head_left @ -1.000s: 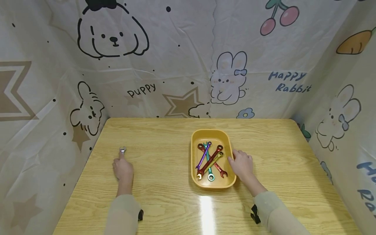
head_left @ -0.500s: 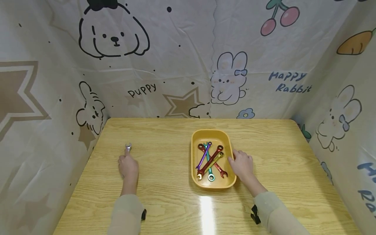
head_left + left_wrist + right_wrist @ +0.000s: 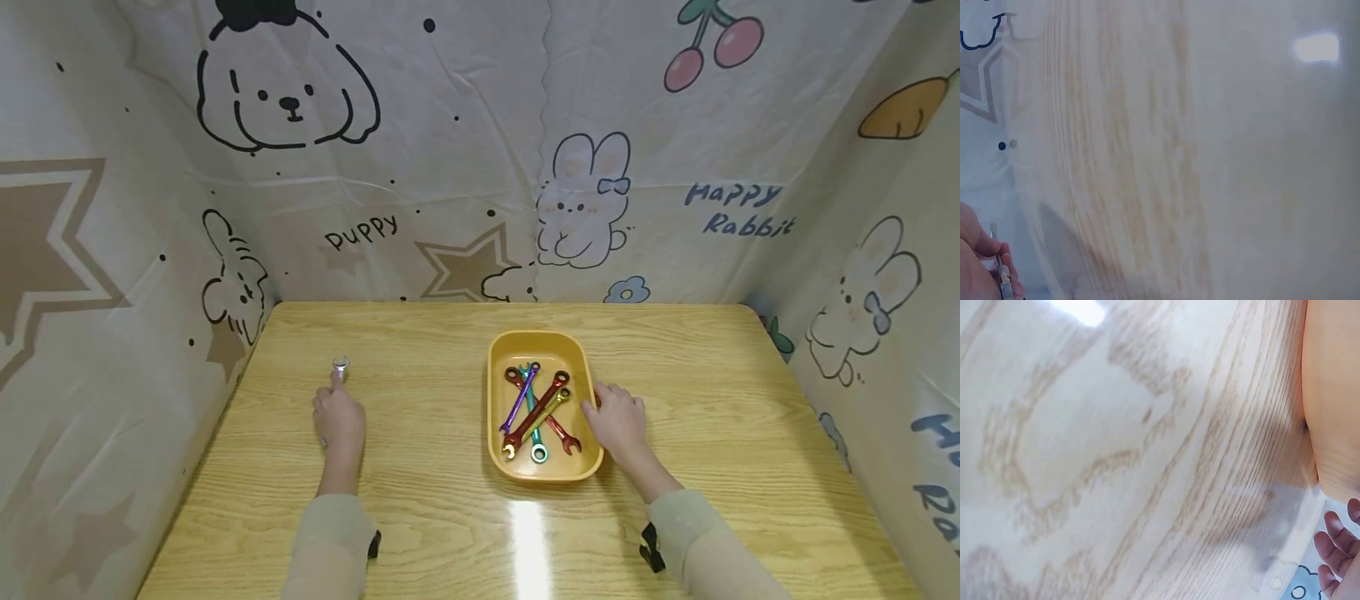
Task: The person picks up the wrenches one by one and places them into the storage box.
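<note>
My left hand (image 3: 340, 415) grips a silver combination wrench (image 3: 341, 367) over the left part of the table. The wrench's open end points forward past the fingers. In the left wrist view, the wrench (image 3: 1004, 275) lies between thumb and fingers. My right hand (image 3: 618, 421) rests against the right side of a yellow plastic bin (image 3: 546, 473), thumb at the rim. Its fingers (image 3: 1333, 544) look loose in the right wrist view. Inside the bin lie a purple wrench (image 3: 519, 400), a teal wrench (image 3: 535, 429), a yellow wrench (image 3: 557, 405) and red wrenches (image 3: 542, 411), crossing one another.
The wood-grain table (image 3: 420, 400) has rounded back corners. A patterned cloth (image 3: 450, 167) hangs behind it and along both sides. Light glares off the table (image 3: 529, 542) in front of the bin.
My left hand has moved to the right and slightly forward, carrying the silver wrench. The right hand, the bin and the wrenches in it have stayed where they were.
</note>
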